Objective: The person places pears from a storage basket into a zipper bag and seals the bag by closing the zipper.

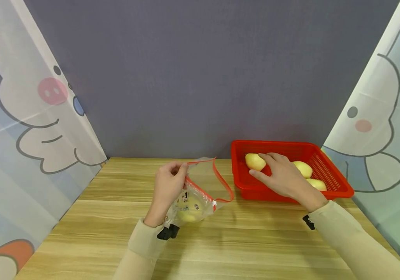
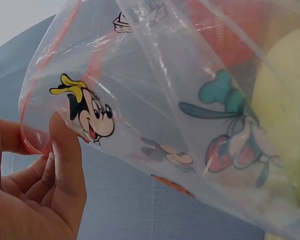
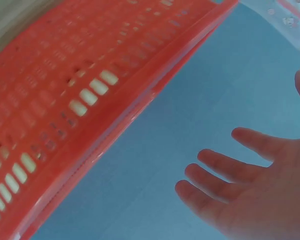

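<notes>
My left hand [image 1: 167, 184] pinches the upper edge of a clear zip bag [image 2: 135, 130] between thumb and fingers. The bag has a red zip strip and cartoon prints, and its mouth gapes toward the right. Low in it sits a pale yellow, rounded, potato-like item [image 1: 187, 216], seen through the plastic. Over a red basket [image 1: 341, 191] hovers my right hand [image 1: 283, 177], fingers spread and holding nothing. Its fingertips are right beside a similar pale yellow item [image 1: 254, 161]. Two more such items [image 1: 303, 169] lie partly behind that hand and wrist.
A wooden tabletop [image 1: 116, 217] carries the bag and basket. Behind it rises a dark grey panel [image 1: 200, 77]. Cartoon-printed curtains [image 1: 14, 136] flank both sides. Slotted walls of the basket show in the right wrist view.
</notes>
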Available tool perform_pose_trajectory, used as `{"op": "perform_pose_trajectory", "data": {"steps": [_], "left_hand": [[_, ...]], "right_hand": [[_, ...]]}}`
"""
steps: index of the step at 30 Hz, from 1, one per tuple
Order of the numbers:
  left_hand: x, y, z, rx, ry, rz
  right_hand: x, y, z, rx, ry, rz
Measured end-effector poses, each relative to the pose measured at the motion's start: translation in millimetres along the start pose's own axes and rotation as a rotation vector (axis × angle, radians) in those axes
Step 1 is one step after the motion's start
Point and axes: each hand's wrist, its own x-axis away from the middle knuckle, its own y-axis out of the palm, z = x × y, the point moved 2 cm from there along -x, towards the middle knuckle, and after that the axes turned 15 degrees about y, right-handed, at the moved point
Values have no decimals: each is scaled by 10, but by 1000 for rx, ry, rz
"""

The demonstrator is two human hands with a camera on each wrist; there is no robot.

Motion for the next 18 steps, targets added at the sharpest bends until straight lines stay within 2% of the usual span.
{"op": "perform_pose_trajectory", "data": {"steps": [11,18], "left_hand": [[-6,-4,-2,16,6,-2],[-3,-8,-6,14,3,-8]], "right_hand": [[-86,-76,224,81,43,16],[-132,-105,372,98,66,-5]]}}
